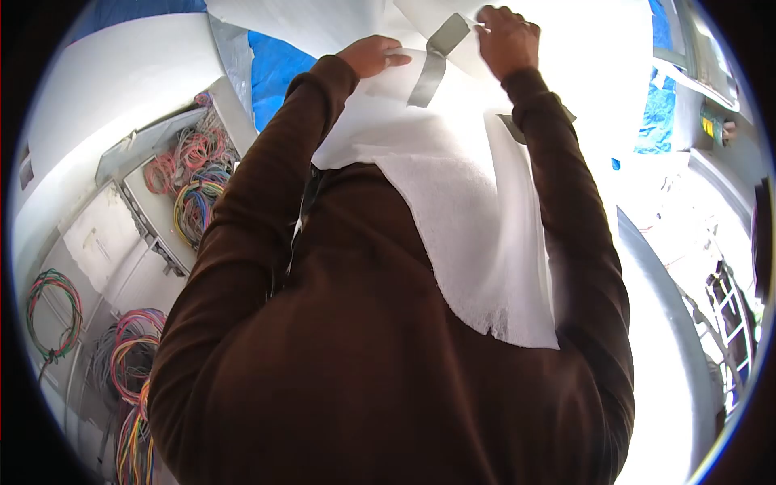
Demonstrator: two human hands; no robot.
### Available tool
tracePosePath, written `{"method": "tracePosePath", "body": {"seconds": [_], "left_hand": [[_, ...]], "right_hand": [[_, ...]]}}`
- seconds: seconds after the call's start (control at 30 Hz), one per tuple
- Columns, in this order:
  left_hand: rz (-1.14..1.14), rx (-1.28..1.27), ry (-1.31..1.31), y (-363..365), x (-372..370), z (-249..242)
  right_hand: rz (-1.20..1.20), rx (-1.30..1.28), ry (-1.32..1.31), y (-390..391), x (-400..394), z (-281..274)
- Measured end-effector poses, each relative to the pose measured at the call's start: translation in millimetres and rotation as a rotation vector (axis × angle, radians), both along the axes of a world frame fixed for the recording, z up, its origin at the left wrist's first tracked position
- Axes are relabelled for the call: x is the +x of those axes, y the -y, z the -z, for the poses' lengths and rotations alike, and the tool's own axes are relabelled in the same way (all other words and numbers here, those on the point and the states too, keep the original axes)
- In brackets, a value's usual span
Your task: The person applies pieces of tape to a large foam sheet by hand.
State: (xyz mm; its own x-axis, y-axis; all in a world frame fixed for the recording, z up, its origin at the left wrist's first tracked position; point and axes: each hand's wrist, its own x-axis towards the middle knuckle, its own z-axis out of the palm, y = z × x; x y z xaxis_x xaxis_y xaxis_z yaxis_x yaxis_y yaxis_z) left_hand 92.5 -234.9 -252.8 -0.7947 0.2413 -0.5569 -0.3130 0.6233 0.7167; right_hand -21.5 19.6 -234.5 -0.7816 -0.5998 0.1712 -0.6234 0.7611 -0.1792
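Observation:
A white, felt-like sheet (pixel 461 218) spreads in front of me, and its cut lower edge hangs over the front of my brown top. My left hand (pixel 373 55) rests on the sheet's upper left part, thumb and forefinger apart. To the right of it, a bent strip of grey duct tape (pixel 436 65) sticks to the white material across a seam. My right hand (pixel 511 39) is raised just right of the tape, its fingers curled; what they hold, if anything, is not visible. Another grey tape piece (pixel 511 128) shows partly behind my right forearm.
Bundles of coloured wire (pixel 198 202) lie in an open bay at left, with more wire coils (pixel 133 356) below. Blue sheeting (pixel 275 73) shows behind the white material. A ladder-like frame (pixel 731 315) stands at the far right in bright glare.

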Motion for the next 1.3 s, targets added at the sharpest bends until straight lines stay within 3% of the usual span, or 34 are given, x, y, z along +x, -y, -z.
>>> {"method": "tracePosePath", "body": {"seconds": [0.1,0.17,0.3,0.37,0.43,0.5,0.63,0.73,0.8,0.83,0.9,1.0,1.1,1.2,1.3], "left_hand": [[-0.005,-0.016,0.018,-9.7,-5.7,-2.7],[-0.068,0.142,-0.021,-13.6,-4.5,13.2],[-0.074,0.110,0.005,-12.1,15.1,8.6],[-0.106,0.128,-0.005,-14.8,24.5,16.2],[-0.146,0.144,-0.015,-23.1,34.7,18.1],[-0.166,0.036,0.010,-24.2,40.7,15.4],[-0.277,0.068,0.155,1.7,47.5,14.3],[-0.345,0.260,0.199,7.6,48.1,26.0],[-0.107,-0.153,0.039,3.8,37.4,21.8],[-0.115,-0.149,0.039,-3.6,33.4,11.6],[-0.221,-0.402,-0.331,-27.3,26.1,-12.2],[-0.227,-0.311,-0.138,-43.7,-0.6,-3.2],[-0.216,-0.215,-0.034,-47.3,-4.4,1.8],[-0.179,-0.253,-0.088,-51.8,7.1,8.8],[-0.262,-0.269,-0.095,-59.0,13.9,18.3]], "right_hand": [[-0.422,-0.205,0.189,25.6,30.6,-6.7],[-0.491,-0.132,0.321,32.7,45.5,-0.3],[-0.326,0.047,0.617,33.2,37.3,33.0],[-0.328,0.000,0.587,42.6,36.7,28.2],[-0.469,0.236,0.525,49.2,37.4,25.2],[-0.484,0.244,0.490,53.5,35.9,23.7],[-0.550,0.178,0.508,65.7,22.3,22.2],[-0.563,0.164,0.508,63.1,22.0,20.7],[-0.569,0.156,0.504,66.4,17.2,20.2],[-0.619,0.200,0.418,68.9,16.2,17.2],[-0.673,0.248,0.335,73.3,16.7,9.3],[-0.637,0.172,0.415,77.8,6.4,-1.1],[-0.655,0.262,0.432,68.4,-6.4,3.1],[-0.552,0.442,0.615,78.1,-7.1,12.3],[-0.543,0.464,0.517,88.6,3.7,8.7]]}}
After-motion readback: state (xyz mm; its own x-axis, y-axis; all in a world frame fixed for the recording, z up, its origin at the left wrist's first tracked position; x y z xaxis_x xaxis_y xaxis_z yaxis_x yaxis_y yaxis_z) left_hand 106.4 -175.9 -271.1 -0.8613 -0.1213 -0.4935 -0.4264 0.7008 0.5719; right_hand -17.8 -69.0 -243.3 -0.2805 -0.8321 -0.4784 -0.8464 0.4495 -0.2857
